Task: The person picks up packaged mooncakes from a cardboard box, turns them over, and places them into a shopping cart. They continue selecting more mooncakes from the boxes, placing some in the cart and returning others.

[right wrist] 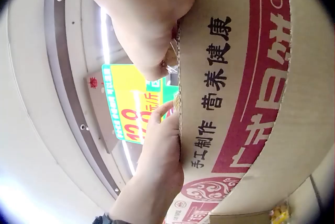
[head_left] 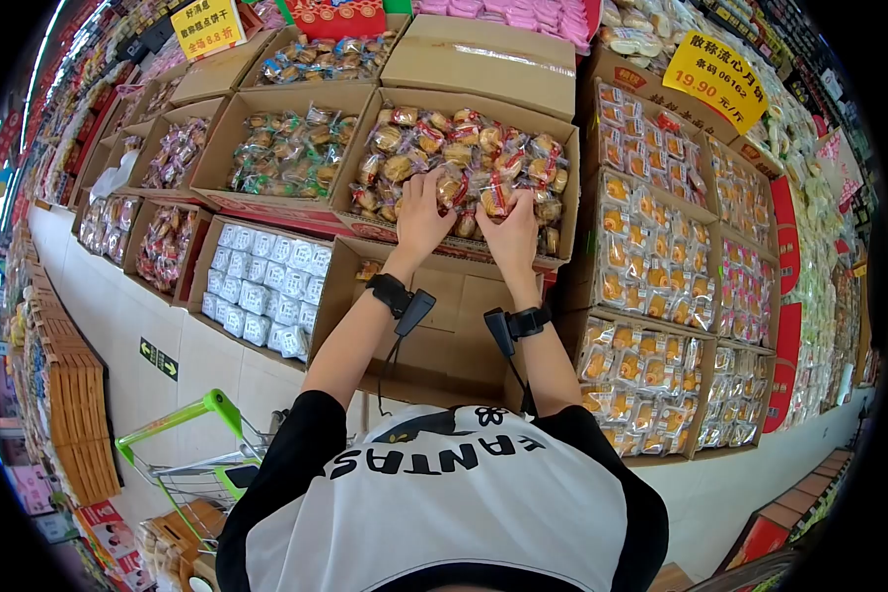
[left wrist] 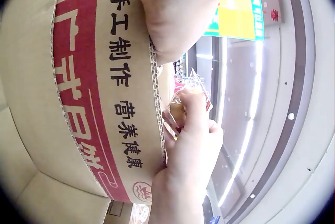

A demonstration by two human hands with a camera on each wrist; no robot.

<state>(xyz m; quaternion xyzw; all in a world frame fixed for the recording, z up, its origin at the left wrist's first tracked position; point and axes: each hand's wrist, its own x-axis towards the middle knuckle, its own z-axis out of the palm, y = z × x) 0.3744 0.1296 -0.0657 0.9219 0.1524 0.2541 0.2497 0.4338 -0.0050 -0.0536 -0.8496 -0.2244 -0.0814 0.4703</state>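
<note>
In the head view both hands reach into a cardboard box (head_left: 574, 168) full of small golden mooncakes in clear wrappers with red bands. My right hand (head_left: 511, 237) pinches one wrapped mooncake (head_left: 496, 200) between thumb and fingers. The left wrist view shows this right hand (left wrist: 191, 143) from the side, its mooncake (left wrist: 179, 111) raised just over the box edge. My left hand (head_left: 424, 222) lies beside it, thumb and fingers around another wrapped mooncake (head_left: 451, 187). From the right wrist, the left hand (right wrist: 159, 140) appears at the carton edge, its fingertips partly hidden.
Below the hands stands an open cardboard carton (head_left: 454, 316). White packets (head_left: 266, 281) fill a box at left, green-wrapped pastries (head_left: 291, 153) another. Trays of packaged cakes (head_left: 651, 257) stand at right. A green-handled shopping cart (head_left: 183, 419) is at lower left.
</note>
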